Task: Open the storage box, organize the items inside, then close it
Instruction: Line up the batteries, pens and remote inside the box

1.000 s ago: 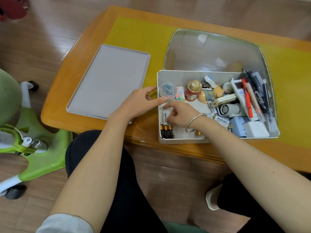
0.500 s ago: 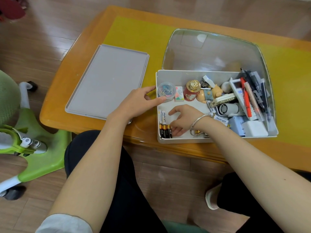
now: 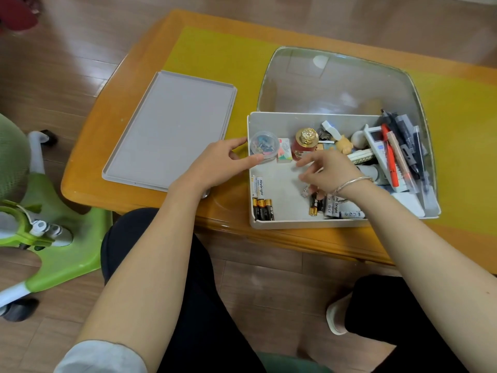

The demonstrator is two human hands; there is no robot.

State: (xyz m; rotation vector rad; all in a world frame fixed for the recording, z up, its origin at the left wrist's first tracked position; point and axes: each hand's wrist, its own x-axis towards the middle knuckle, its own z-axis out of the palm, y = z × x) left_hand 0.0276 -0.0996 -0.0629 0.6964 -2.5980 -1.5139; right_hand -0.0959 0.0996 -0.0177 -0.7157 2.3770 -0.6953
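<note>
table (image 3: 129,154) | left hand (image 3: 217,165) touches storage box (image 3: 295,223) | right hand (image 3: 330,170) spread, empty

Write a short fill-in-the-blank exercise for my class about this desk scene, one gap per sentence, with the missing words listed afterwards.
1. The flat grey lid lies on the table to the ____ of the storage box.
2. Three black-and-gold ____ stand side by side in the box's near left corner.
3. The right hand wears a silver ____ at the wrist.
4. The left hand rests on the box's ____ wall, beside the small round clear tub.

Missing words: left; batteries; bracelet; left
</note>
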